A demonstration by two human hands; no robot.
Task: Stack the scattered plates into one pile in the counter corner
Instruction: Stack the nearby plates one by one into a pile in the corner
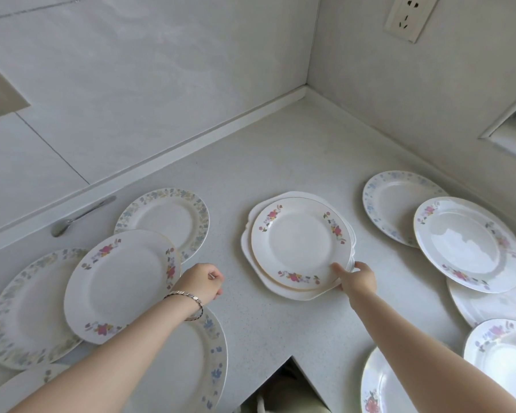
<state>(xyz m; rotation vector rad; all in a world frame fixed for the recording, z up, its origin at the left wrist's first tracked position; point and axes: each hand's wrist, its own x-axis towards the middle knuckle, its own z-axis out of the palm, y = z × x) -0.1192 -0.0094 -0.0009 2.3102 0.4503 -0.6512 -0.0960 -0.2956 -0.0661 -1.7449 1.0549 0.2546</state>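
A small pile of plates [298,244] lies mid-counter: a round plate with red flowers on top of a white scalloped one. My right hand [356,278] grips the pile's near right edge, thumb on the top plate's rim. My left hand [201,281] hovers over the bare counter as a loose fist holding nothing, beside a red-flowered plate [121,284] that overlaps a blue-rimmed plate [27,308]. More plates lie scattered: a blue-rimmed one [164,219] at the back left, another blue-rimmed plate [191,362] under my left forearm, and two overlapping plates [468,242] on the right.
The counter corner [306,90] lies beyond the pile, between two white walls. A metal spoon [81,216] rests on the left ledge. A wall socket [411,16] is high on the right. The counter's inner edge [292,357] drops off near me. Further plates [504,353] lie at the lower right.
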